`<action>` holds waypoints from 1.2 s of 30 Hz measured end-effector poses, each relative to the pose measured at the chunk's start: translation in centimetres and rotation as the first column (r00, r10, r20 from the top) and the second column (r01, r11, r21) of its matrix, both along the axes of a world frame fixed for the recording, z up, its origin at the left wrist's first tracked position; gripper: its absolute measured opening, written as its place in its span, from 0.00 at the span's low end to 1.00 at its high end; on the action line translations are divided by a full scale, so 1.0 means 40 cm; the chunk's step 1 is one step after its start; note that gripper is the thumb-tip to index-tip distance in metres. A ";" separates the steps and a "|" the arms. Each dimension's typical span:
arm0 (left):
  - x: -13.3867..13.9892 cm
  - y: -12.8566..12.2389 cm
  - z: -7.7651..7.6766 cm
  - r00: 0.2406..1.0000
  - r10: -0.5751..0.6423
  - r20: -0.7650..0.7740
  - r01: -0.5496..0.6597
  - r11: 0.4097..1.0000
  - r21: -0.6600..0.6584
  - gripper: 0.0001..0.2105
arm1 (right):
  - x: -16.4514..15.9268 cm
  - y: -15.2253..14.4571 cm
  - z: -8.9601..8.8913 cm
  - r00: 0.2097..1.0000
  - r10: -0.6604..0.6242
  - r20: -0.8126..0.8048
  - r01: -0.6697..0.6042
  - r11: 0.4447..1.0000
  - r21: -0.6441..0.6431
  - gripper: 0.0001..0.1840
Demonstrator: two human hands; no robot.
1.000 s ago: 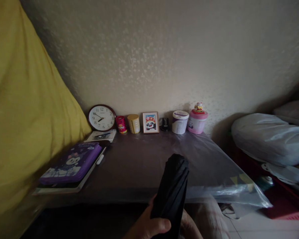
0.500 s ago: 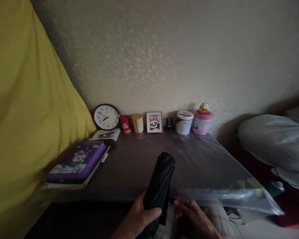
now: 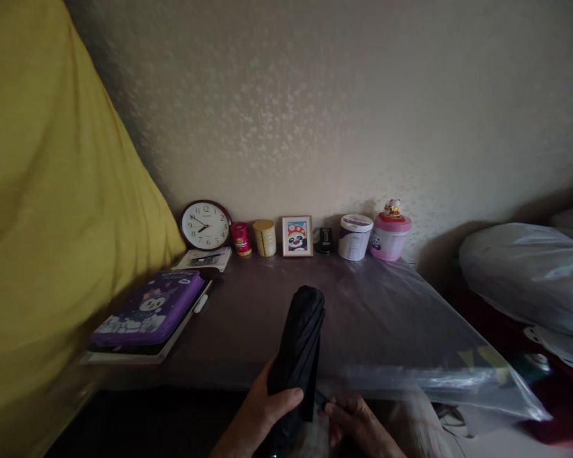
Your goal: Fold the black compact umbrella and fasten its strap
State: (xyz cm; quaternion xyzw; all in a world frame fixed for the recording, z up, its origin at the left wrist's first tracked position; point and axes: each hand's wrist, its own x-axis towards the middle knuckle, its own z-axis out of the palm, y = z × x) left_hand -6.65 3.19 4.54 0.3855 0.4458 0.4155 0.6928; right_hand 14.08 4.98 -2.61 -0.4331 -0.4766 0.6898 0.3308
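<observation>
A black folded umbrella [image 3: 300, 343] stands tilted in front of the table's near edge, its top leaning slightly right. My left hand [image 3: 262, 410] is wrapped round its lower part, with the thumb across the front. To the right of it, my right hand [image 3: 351, 423] pinches the end of a short black strap [image 3: 321, 399] that runs out from the umbrella's side. The right fingers are somewhat blurred. The umbrella's lower end is mostly hidden by the left hand and the frame's bottom edge.
On the plastic-covered table [image 3: 363, 318] stand a clock [image 3: 205, 225], two small cans, a picture frame [image 3: 297, 236], a black object and two tubs [image 3: 356, 237] along the wall. A purple case [image 3: 148, 308] lies at left beside a yellow curtain [image 3: 71, 191]. White bags [image 3: 525, 267] are at right.
The umbrella and my left hand have shifted slightly left. My right hand has moved a little left and down, still pinching the strap, more of which now shows.
</observation>
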 end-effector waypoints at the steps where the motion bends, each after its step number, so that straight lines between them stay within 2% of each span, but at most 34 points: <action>1: 0.000 0.002 -0.003 0.999 0.018 -0.027 -0.018 1.000 0.001 0.31 | 0.007 -0.002 0.007 1.000 0.011 0.021 -0.011 1.000 0.011 0.23; 3: 0.002 0.007 -0.011 0.994 0.068 -0.089 -0.064 0.997 0.042 0.30 | 0.020 -0.006 0.036 0.996 0.031 0.080 -0.035 0.998 0.049 0.24; 5: 0.004 0.010 -0.018 0.987 0.089 -0.136 -0.079 0.993 0.083 0.29 | 0.025 -0.010 0.075 0.994 -0.024 0.105 0.013 0.995 0.099 0.23; 8: 0.008 0.011 -0.024 0.984 0.065 -0.168 -0.045 0.991 0.122 0.25 | 0.011 -0.014 0.128 0.991 -0.082 0.108 0.065 0.986 0.156 0.19; 11: 0.015 0.008 -0.031 0.972 0.049 -0.231 -0.013 0.988 0.154 0.21 | -0.008 -0.015 0.150 0.986 -0.121 0.115 0.089 0.964 0.250 0.18; 13: 0.019 0.006 -0.036 0.973 0.039 -0.229 -0.006 0.990 0.144 0.20 | -0.010 -0.014 0.150 0.987 -0.054 0.152 0.008 0.957 0.290 0.16; 15: 0.022 0.005 -0.035 0.981 0.030 -0.191 0.000 0.988 0.152 0.20 | -0.003 -0.017 0.146 0.984 0.058 0.169 -0.102 0.959 0.264 0.13; 18: 0.025 0.002 -0.018 0.987 0.030 -0.156 -0.005 0.987 0.162 0.20 | 0.010 -0.026 0.138 0.978 0.158 0.133 -0.182 0.963 0.198 0.19; 19: 0.026 0.002 -0.009 0.987 0.029 -0.156 -0.005 0.989 0.151 0.20 | 0.012 -0.028 0.134 0.982 0.152 0.112 -0.171 0.967 0.187 0.19; 23: 0.022 0.002 0.009 0.986 0.023 -0.163 -0.010 0.997 0.082 0.19 | 0.011 -0.028 0.123 0.999 -0.004 0.045 -0.005 0.981 0.193 0.17; 27: 0.013 0.012 -0.023 0.987 0.041 -0.155 -0.029 0.997 0.077 0.20 | 0.010 -0.017 0.133 0.983 -0.132 0.128 0.082 0.936 0.343 0.16; 29: 0.008 0.018 -0.045 0.990 0.032 -0.135 -0.027 0.999 0.039 0.21 | 0.011 -0.013 0.137 0.977 -0.198 0.084 0.148 0.903 0.404 0.15; 32: 0.002 0.023 -0.065 0.992 0.011 -0.123 -0.011 1.000 0.001 0.23 | 0.012 -0.013 0.127 0.990 -0.139 -0.003 0.130 0.913 0.386 0.15; 34: -0.001 0.024 -0.065 0.995 0.002 -0.104 -0.003 1.000 -0.011 0.24 | 0.012 -0.015 0.109 0.997 -0.073 -0.029 0.079 0.932 0.353 0.16; 36: -0.005 0.024 -0.057 0.997 -0.002 -0.083 -0.003 0.999 -0.052 0.24 | 0.014 -0.018 0.086 0.996 -0.079 -0.039 0.087 0.941 0.328 0.17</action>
